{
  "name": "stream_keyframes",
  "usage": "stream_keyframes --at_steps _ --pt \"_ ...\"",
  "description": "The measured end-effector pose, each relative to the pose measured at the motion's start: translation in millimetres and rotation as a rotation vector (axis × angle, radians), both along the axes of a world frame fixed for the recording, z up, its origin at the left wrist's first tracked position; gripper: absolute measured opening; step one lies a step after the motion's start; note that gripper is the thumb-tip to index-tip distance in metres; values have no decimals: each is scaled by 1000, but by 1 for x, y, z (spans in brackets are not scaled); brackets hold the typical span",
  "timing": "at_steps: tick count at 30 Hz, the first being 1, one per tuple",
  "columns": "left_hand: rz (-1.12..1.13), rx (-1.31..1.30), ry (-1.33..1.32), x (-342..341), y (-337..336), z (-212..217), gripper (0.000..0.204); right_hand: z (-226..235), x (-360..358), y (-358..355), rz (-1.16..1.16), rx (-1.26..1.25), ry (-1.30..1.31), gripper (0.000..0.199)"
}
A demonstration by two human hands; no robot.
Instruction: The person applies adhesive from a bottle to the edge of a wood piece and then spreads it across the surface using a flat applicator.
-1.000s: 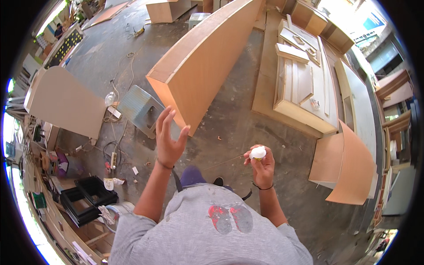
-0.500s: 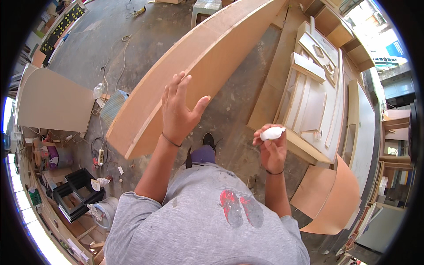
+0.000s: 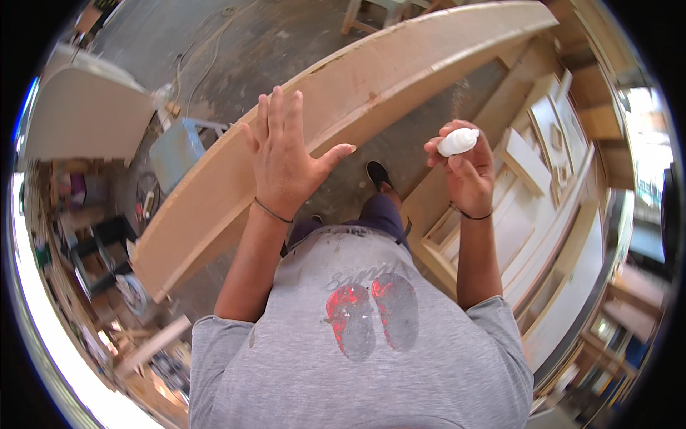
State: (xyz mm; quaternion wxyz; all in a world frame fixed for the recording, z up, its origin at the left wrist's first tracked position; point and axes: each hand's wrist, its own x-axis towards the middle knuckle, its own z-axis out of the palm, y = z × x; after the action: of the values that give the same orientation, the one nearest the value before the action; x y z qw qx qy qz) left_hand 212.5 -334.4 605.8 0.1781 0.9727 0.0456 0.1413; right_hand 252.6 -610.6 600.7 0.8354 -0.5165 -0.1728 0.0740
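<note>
My left hand [image 3: 288, 161] is raised with its fingers spread and holds nothing. Behind it runs a long, curved wooden box-like piece [image 3: 400, 75] with a pale raised edge; whether the palm touches it I cannot tell. In my right hand [image 3: 471, 175] is a small white plastic bottle [image 3: 457, 142], pinched between thumb and fingers, its narrow end pointing right. That hand is apart from the long piece, over the floor gap on its right side.
Wooden frames and white-faced panels [image 3: 529, 164] lie stacked at the right. A light blue stool [image 3: 176, 154] stands beyond the long piece, near a large beige board [image 3: 89, 118]. Black crates [image 3: 103, 254] sit at the left. Cables cross the concrete floor [image 3: 275, 36].
My view has turned and I have stepped, so the long piece lies more across the picture. My right hand has risen with the bottle; the left stays spread.
</note>
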Motion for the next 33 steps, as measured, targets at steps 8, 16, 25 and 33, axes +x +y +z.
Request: stream_keyframes --at_steps 8,16,25,33 --pt "180 129 109 27 -46 -14 111 8 123 -22 590 -153 80 44" --pt "271 110 34 27 -44 -9 107 10 176 11 941 -247 143 46" --pt "250 122 -24 32 -56 -2 102 23 200 17 887 -470 -90 37" --pt "280 177 40 41 -56 -18 102 4 219 25 897 -418 -110 40"
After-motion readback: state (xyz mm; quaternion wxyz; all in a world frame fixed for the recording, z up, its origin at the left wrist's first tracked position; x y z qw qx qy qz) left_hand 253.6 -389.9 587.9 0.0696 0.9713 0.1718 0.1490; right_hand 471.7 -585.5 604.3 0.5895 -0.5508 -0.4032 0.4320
